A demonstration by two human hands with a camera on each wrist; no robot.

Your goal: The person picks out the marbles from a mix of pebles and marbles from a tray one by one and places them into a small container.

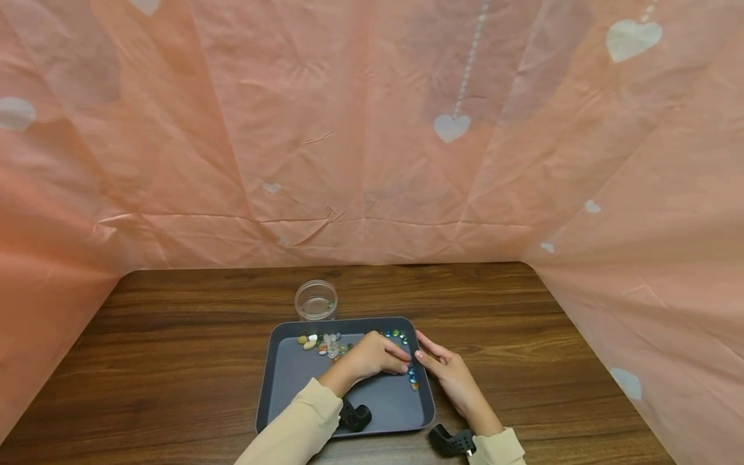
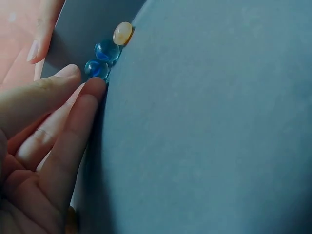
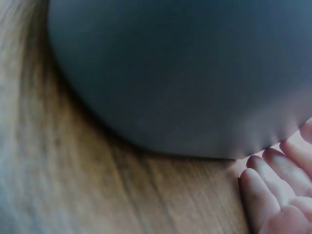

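Observation:
My left hand [image 1: 372, 356] is inside the grey tray [image 1: 380, 413], reaching to its right wall. In the left wrist view its fingertips [image 2: 92, 90] are close together, right beside a blue glass bead [image 2: 96, 69]; whether they pinch one is hidden. Another blue bead and a pale orange bead [image 2: 123, 33] continue that row along the wall. My right hand [image 1: 456, 381] holds the tray's right side, thumb over the rim and fingers along the outer wall, as the right wrist view also shows. Several green and blue beads [image 1: 396, 333] lie in the far right corner.
Mixed stones and clear beads [image 1: 332, 349] are heaped at the tray's far left. Behind the tray stands a clear round container [image 1: 316, 301] with a small green bead inside. A pink curtain [image 1: 360, 161] with hearts surrounds the wooden table [image 1: 174, 361].

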